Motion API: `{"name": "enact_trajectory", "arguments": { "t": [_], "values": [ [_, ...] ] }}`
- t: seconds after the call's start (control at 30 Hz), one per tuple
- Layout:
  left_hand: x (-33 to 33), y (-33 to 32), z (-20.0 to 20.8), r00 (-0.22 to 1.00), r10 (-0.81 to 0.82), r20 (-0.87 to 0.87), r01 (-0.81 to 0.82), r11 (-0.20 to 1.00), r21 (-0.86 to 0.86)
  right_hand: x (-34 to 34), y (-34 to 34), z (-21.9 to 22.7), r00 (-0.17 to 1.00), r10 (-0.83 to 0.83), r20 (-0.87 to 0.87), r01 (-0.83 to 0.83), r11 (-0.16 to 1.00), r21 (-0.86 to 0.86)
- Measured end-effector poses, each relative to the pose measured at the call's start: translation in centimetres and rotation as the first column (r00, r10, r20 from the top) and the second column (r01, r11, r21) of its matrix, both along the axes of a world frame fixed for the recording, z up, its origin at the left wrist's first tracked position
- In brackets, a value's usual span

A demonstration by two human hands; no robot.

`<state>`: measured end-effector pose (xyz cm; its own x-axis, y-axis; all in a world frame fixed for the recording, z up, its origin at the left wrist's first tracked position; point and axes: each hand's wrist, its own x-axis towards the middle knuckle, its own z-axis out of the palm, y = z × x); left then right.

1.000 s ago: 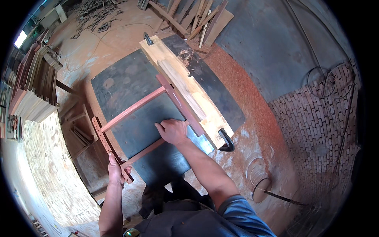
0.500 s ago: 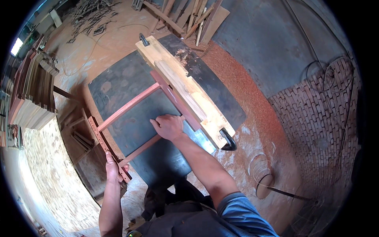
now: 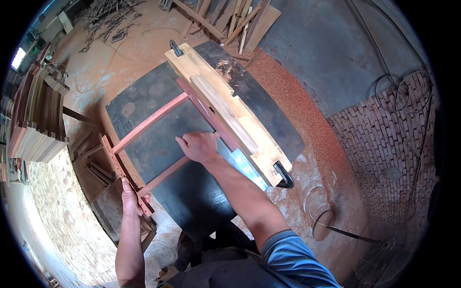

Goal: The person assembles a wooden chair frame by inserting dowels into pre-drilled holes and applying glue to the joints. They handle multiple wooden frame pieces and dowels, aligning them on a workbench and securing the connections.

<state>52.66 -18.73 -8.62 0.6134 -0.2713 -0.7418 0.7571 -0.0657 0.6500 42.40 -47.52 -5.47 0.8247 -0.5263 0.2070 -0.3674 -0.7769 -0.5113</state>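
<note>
A reddish wooden frame (image 3: 152,121), made of two rails joined by two crosspieces, lies across a dark tabletop (image 3: 137,93). Its left rail (image 3: 114,159) has a row of small holes and juts out past the table's left edge. Near that rail's close end, my left hand (image 3: 130,197) is wrapped round the wood. My right hand (image 3: 200,146) is closed over the near crosspiece (image 3: 165,175), close to the right rail (image 3: 206,113). That right rail lies along a pale strip of wood (image 3: 223,113) on a thick, notched light-coloured board (image 3: 261,151).
Black clamps (image 3: 284,175) hold the board at both ends. Wood shavings (image 3: 224,72) lie behind it. Stacked wooden parts (image 3: 41,115) stand at the left, leaning offcuts (image 3: 245,29) at the far side. Sawdust (image 3: 283,86) and a brick stack (image 3: 389,129) are at the right.
The frame has slid a little away from me and to the left along the board. Both hands have moved with it, keeping their hold.
</note>
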Motion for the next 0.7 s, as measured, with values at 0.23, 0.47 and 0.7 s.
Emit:
{"name": "enact_trajectory", "arguments": {
  "t": [0.23, 0.47, 0.7],
  "values": [
    [2.7, -1.2, 0.5, 0.999, 0.015, 0.036, -0.017, 0.998, 0.061, 2.6, -0.8, 0.0, 1.000, 0.015, 0.022, -0.015, 1.000, 0.015],
    [4.7, -1.7, 0.1, 0.998, 0.004, 0.059, -0.004, 1.000, 0.004, 4.9, -1.3, -0.4, 0.999, 0.012, 0.042, -0.012, 1.000, 0.002],
    [6.6, -2.2, 0.0, 0.999, 0.017, 0.049, -0.019, 0.999, 0.037, 6.9, -1.9, -1.7, 0.997, 0.012, 0.081, -0.014, 1.000, 0.023]
  ]
}}
